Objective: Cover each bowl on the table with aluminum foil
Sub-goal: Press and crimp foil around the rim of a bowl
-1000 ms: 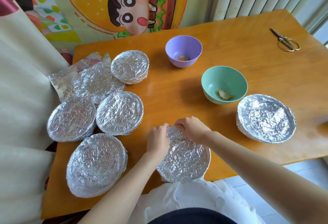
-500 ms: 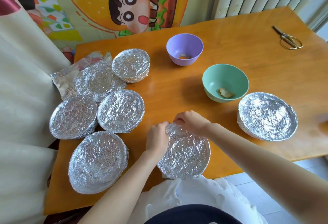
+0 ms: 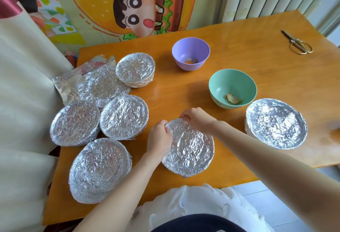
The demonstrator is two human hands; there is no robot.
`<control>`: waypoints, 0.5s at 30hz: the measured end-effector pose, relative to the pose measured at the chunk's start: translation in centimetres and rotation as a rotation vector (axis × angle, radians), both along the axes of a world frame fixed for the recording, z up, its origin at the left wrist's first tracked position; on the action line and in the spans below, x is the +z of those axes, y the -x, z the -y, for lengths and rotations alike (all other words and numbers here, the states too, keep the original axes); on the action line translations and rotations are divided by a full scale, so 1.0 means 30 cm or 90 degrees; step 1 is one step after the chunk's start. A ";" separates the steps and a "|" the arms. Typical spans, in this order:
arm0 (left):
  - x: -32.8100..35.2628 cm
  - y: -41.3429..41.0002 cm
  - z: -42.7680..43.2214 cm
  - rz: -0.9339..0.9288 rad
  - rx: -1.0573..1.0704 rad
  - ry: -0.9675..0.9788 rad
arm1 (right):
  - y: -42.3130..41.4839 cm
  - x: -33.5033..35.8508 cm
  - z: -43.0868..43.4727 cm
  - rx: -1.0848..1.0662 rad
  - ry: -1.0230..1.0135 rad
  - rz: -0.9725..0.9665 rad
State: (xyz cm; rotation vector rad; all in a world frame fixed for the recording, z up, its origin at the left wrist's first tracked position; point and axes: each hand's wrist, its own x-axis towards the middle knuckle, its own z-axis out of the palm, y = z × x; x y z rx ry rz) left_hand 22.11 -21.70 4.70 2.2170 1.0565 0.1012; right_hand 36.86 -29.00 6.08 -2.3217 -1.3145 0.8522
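A foil-covered bowl sits near the table's front edge. My left hand grips its left rim and my right hand pinches the foil at its far rim. Two bowls stand uncovered: a purple bowl at the back and a green bowl to its right, each with a scrap of food inside. Several other foil-covered bowls lie on the left side, and one more is on the right.
Loose crumpled foil sheets lie at the table's left edge. Gold scissors rest at the far right corner. A cream curtain hangs on the left and a cartoon poster is behind the table.
Both hands have stayed on the front bowl's far rim, shifting slightly as they press the foil. The view has tilted a little.
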 end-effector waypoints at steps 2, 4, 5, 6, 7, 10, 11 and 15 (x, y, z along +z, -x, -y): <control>-0.008 0.006 0.006 0.010 -0.028 -0.017 | 0.026 0.001 0.006 0.039 0.014 0.001; -0.015 0.016 0.023 0.018 -0.050 -0.028 | 0.053 -0.011 0.017 0.080 0.037 0.001; -0.017 0.021 0.033 0.019 -0.057 -0.032 | 0.063 -0.018 0.023 0.089 0.046 0.004; -0.015 0.025 0.042 0.017 -0.059 -0.033 | 0.072 -0.026 0.029 0.089 0.052 0.010; -0.013 0.028 0.047 0.013 -0.059 -0.031 | 0.077 -0.034 0.034 0.086 0.054 0.019; -0.016 0.023 0.047 0.001 -0.073 -0.032 | 0.084 -0.044 0.048 0.088 0.062 0.063; -0.015 0.019 0.046 -0.006 -0.079 -0.038 | 0.084 -0.046 0.051 0.090 0.068 0.078; -0.011 0.016 0.054 -0.006 -0.088 -0.042 | 0.073 -0.025 0.044 0.119 0.111 0.060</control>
